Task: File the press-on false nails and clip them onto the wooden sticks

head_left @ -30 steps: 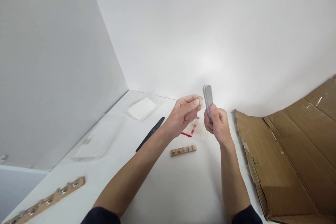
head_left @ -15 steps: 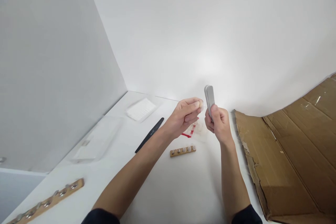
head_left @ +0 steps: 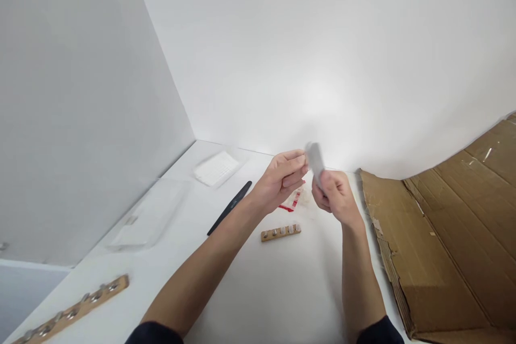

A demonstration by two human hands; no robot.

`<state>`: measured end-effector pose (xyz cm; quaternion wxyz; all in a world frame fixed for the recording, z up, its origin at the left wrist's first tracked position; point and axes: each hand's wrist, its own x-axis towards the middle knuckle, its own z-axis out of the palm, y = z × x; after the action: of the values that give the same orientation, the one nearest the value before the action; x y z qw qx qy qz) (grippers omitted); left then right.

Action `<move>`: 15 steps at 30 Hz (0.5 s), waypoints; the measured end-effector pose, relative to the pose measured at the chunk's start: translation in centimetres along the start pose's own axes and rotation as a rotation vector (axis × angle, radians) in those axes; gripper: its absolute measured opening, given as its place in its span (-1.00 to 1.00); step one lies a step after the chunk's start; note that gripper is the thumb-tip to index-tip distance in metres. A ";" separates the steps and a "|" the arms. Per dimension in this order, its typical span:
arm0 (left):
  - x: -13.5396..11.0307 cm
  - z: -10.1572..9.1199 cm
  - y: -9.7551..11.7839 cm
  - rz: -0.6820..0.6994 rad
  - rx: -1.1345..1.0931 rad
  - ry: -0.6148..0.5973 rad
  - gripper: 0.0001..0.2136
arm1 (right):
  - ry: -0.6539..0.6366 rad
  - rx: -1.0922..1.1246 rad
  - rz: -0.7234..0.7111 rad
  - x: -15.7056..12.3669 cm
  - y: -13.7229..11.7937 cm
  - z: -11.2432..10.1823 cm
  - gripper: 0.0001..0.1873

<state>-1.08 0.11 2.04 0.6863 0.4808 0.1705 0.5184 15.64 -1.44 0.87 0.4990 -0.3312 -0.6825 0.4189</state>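
My right hand (head_left: 335, 196) is closed round the lower end of a grey nail file (head_left: 315, 161), which stands tilted to the left and is blurred by motion. My left hand (head_left: 281, 178) is pinched shut on a small pale thing at its fingertips, too small to name, right against the file. Both hands are raised above the white table (head_left: 274, 290). Below them lie a short wooden strip (head_left: 281, 232) with several small pale pieces on it and a clear packet with red print (head_left: 293, 200).
A black nail file (head_left: 229, 207) lies left of my hands. A white pad in clear wrap (head_left: 216, 167) and a clear plastic tray (head_left: 148, 216) sit further left. A long wooden strip (head_left: 68, 313) is at the front left. Flattened cardboard (head_left: 447, 236) covers the right side.
The grey file has dropped a little and tipped leftwards against my left fingertips, now blurred. My right hand has shifted slightly down. My left hand stays put.
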 end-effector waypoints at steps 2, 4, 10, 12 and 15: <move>0.0 -0.1 0.0 0.006 -0.005 0.006 -0.64 | 0.057 -0.028 -0.009 0.0 0.0 0.2 -0.32; 0.1 -0.1 0.0 0.009 -0.002 0.010 -0.64 | 0.066 -0.029 -0.003 0.0 0.0 0.5 -0.32; 0.2 0.0 0.0 0.041 0.048 0.030 -0.62 | 0.252 -0.070 0.030 0.2 -0.4 0.8 -0.31; 0.2 0.0 -0.2 0.086 0.094 0.063 -0.61 | 0.254 -0.036 0.036 0.2 -0.6 0.8 -0.31; 0.3 -0.1 -0.7 0.169 0.186 0.174 -0.60 | 0.175 0.010 0.060 0.2 -0.7 0.7 -0.31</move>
<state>-0.65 0.42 1.46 0.5754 0.5080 0.2356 0.5960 14.87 -1.74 1.50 0.5457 -0.3842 -0.6240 0.4066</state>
